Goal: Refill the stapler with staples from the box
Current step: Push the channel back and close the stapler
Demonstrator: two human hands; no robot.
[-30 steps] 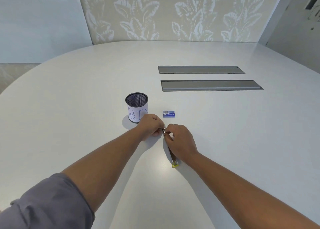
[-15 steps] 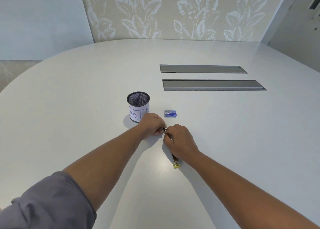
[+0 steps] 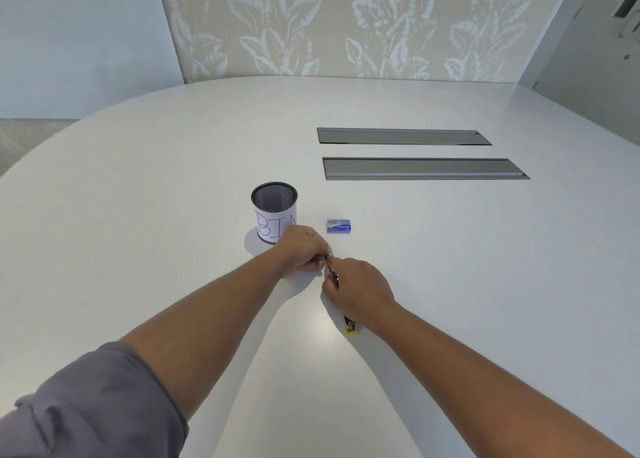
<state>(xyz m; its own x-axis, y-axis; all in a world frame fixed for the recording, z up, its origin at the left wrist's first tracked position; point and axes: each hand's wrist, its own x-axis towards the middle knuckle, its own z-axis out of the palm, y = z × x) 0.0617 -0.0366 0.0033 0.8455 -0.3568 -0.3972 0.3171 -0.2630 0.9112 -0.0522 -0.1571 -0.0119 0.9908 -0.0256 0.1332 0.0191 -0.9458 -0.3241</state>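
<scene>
We see the stapler lying on the white table, mostly hidden under the right hand, which is closed over its middle; only the yellow rear end shows past the wrist. The left hand pinches the front tip (a sliver of metal shows between its fingertips). The blue staple box sits apart, just beyond both hands, beside the mesh cup labelled BIN.
</scene>
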